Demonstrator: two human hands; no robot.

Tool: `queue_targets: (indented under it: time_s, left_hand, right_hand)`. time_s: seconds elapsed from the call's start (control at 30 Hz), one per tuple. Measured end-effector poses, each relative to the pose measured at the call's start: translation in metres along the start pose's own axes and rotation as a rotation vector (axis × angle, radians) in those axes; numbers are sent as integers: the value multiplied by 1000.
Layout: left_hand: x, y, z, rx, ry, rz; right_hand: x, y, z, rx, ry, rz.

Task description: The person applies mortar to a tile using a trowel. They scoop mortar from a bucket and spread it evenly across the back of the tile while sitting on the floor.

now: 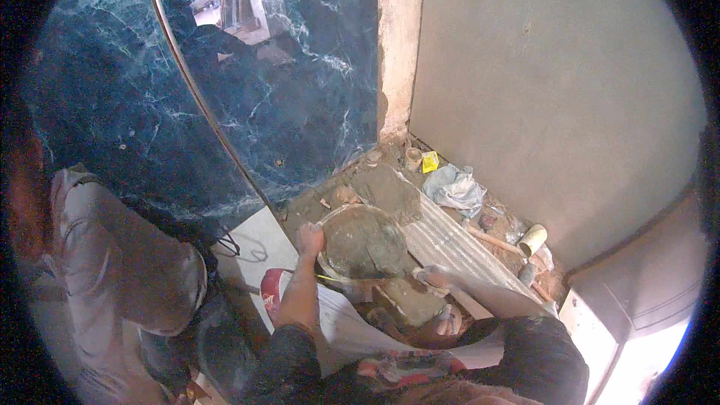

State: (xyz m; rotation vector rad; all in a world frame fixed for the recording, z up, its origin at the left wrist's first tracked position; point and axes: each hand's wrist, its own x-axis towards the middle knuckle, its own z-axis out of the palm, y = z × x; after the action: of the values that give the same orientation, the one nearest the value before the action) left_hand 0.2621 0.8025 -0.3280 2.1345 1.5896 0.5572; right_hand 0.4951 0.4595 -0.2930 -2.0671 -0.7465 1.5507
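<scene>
A round, shallow pan point(365, 244) full of grey wet mortar sits in the middle of the floor, before me. My left hand point(310, 240) is closed on its left rim, with the forearm reaching up from a dark sleeve. To the right of the pan, my right hand point(433, 278) is closed and low, near the pan's edge. What it grips is too blurred to name. Just below the pan lies a flat, mortar-coated slab point(411, 301), partly hidden by my body and right arm.
A ribbed pale panel point(465, 236) lies right of the pan. Beyond it are a crumpled plastic bag point(455, 187), a yellow packet point(430, 162), a wooden-handled tool point(495, 240) and a pale cylinder point(532, 240). A co-worker's grey sleeve point(127, 247) is at left, beside the blue marbled wall point(300, 105).
</scene>
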Motion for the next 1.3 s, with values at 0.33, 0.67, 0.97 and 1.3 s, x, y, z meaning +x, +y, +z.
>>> queue_targets:
  time_s: [0.33, 0.67, 0.97, 1.3]
  left_hand:
    - [2, 8, 22, 120, -205, 42]
    - [-31, 35, 7, -128, 219, 116]
    - [-37, 52, 8, -74, -33, 150]
    - [-50, 68, 8, -137, 176, 299]
  right_hand:
    - [-128, 15, -85, -288, -66, 124]
    - [-117, -71, -79, -1048, 386, -382]
    - [-96, -125, -57, -1392, 219, -115]
    - [-80, -128, -47, -1138, 146, -348]
